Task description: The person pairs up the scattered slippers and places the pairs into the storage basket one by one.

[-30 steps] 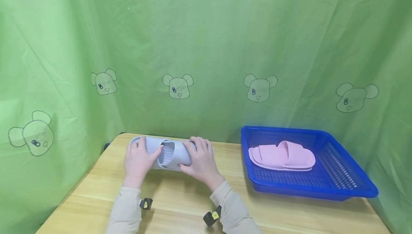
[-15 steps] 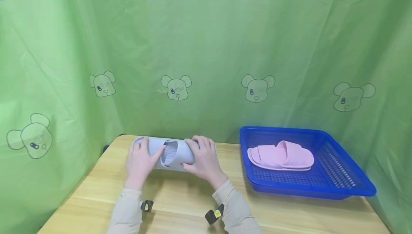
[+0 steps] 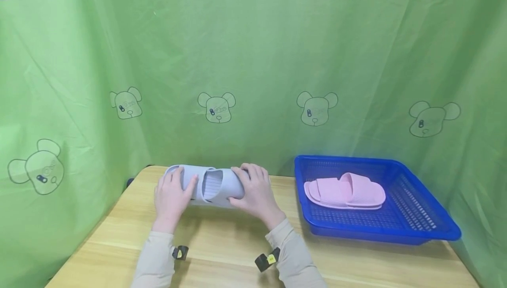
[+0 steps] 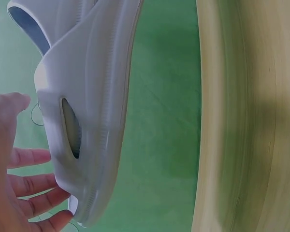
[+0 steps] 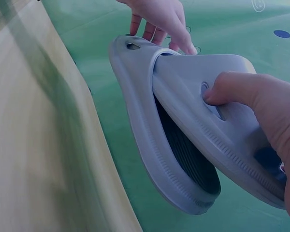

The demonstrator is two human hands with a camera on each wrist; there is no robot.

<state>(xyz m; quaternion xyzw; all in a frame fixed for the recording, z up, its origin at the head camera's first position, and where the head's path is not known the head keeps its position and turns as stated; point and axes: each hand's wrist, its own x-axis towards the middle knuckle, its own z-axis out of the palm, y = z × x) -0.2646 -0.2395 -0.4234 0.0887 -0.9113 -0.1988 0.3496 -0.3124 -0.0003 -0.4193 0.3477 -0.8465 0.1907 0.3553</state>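
Two pale grey slippers (image 3: pixel 194 179) are fitted into each other, toes pointing outward, above the far part of the table. My right hand (image 3: pixel 255 191) grips the right slipper (image 5: pixel 203 72), its thumb pressed at the slot in the upper. At the other end my left hand (image 3: pixel 171 195) touches the left slipper (image 4: pixel 94 92) by its toe. Its fingertips (image 4: pixel 43 186) lie along the slipper's edge, spread and fairly straight, while the thumb stands off it in the left wrist view. In the right wrist view the heel of the left slipper shows under the right one.
To the right stands a blue plastic basket (image 3: pixel 380 237) with pink slippers (image 3: pixel 336 192) lying in it. The wooden table (image 3: pixel 222 253) ends at a green curtain (image 3: pixel 257 59) printed with bear heads, which also hangs at both sides.
The slippers have shifted slightly right and upward with my right hand. My left thumb has moved off the slipper's opening; the left hand is otherwise nearly where it was.
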